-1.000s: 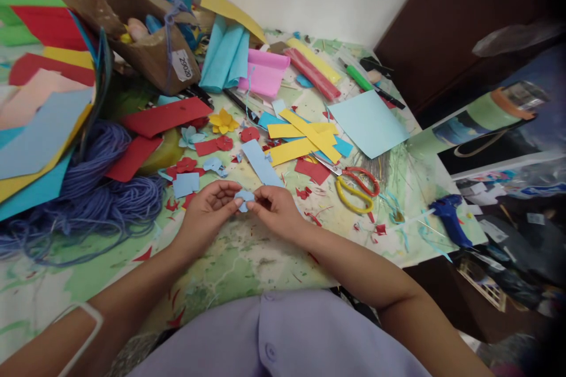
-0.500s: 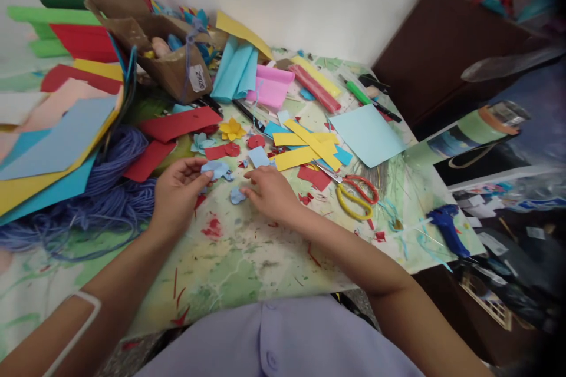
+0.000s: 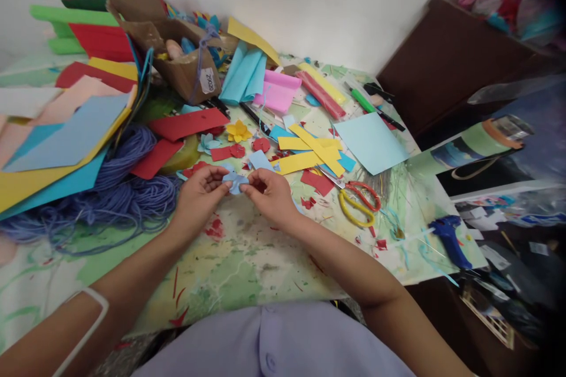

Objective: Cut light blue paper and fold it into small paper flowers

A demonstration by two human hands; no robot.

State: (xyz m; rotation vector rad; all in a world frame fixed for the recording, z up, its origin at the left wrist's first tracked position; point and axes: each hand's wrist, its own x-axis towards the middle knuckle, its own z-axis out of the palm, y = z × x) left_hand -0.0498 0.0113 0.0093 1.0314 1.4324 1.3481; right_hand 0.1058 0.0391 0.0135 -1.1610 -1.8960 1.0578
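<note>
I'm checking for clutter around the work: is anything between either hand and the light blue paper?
Nothing visible is. The left hand and right hand both hold the light blue paper at their fingertips; the scissors lie apart, beyond the right hand.

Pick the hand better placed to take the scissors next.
The right hand, I'd judge: the scissors lie out to its right, while the left hand is farther off. Both seem to pinch the light blue paper, so the right would first have to let go.
</note>
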